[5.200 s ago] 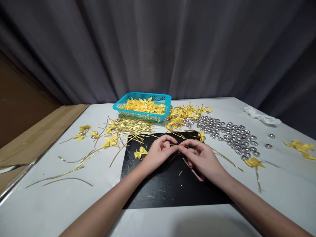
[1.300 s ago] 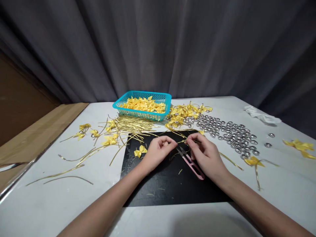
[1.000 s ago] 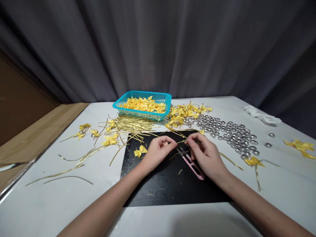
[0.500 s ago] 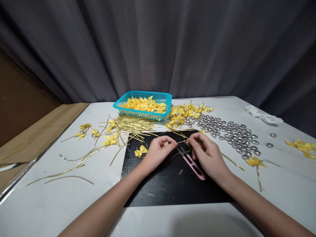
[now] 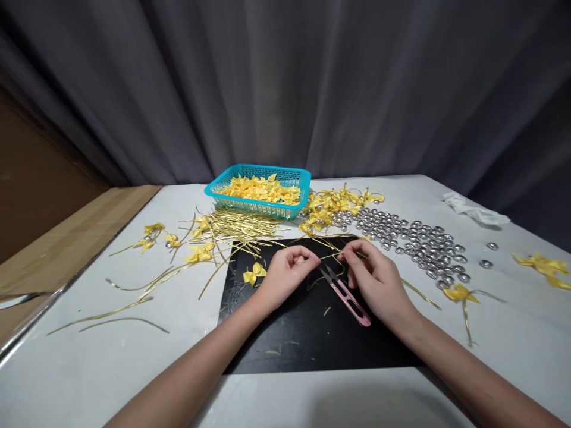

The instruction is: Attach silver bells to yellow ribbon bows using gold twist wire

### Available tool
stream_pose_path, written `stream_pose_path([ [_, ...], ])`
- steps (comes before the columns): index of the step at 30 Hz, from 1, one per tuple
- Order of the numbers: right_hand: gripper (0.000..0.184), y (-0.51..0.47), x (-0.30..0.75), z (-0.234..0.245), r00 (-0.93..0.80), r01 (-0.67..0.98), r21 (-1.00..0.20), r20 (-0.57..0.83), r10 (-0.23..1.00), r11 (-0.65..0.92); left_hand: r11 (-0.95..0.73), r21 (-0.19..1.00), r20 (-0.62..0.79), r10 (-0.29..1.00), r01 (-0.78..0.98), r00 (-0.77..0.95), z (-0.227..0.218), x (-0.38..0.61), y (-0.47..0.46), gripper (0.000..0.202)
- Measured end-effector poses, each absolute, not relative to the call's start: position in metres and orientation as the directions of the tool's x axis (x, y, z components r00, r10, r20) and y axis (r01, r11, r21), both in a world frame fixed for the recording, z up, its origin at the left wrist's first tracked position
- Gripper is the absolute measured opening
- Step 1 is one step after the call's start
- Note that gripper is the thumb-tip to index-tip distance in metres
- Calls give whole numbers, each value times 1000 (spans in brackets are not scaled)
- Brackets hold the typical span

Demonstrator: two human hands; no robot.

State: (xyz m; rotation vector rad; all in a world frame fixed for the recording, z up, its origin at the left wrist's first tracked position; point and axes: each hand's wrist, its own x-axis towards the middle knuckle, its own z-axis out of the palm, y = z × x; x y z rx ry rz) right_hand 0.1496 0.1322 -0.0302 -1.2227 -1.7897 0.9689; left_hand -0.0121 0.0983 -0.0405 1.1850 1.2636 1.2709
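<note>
Over the black mat [image 5: 285, 351], a thin gold cord [image 5: 331, 256] stretches between my two hands. My left hand [image 5: 292, 270] pinches one end between thumb and forefinger. The other end sits in the closed fingertips of my right hand [image 5: 375, 276]. Pink thread snips [image 5: 350, 302] lie on the mat between the hands, blades pointing away from me, close beside my right fingers. A yellow ribbon bow [image 5: 254, 274] rests on the mat left of my left hand. Whatever else the curled fingers may cover is hidden.
A turquoise basket [image 5: 259, 205] of yellow bows stands at the back, with a pile of gold cords [image 5: 243, 224] before it. Silver beads [image 5: 419, 241] spread to the right. Finished-looking bows with cords [image 5: 332, 205] lie beside the basket. A white cloth [image 5: 475, 209] lies far right.
Almost nothing differs. Both hands keep their pinch on the gold cord in nearly the same spot; the view has shifted very slightly.
</note>
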Motion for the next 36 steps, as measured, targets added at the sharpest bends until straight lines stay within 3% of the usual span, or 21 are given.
stream_pose_path([
  [36,26,134,150,-32,-279,464,-823,216,936,328,-17,1000,19,997,24,-70,-40,-13,96,14],
])
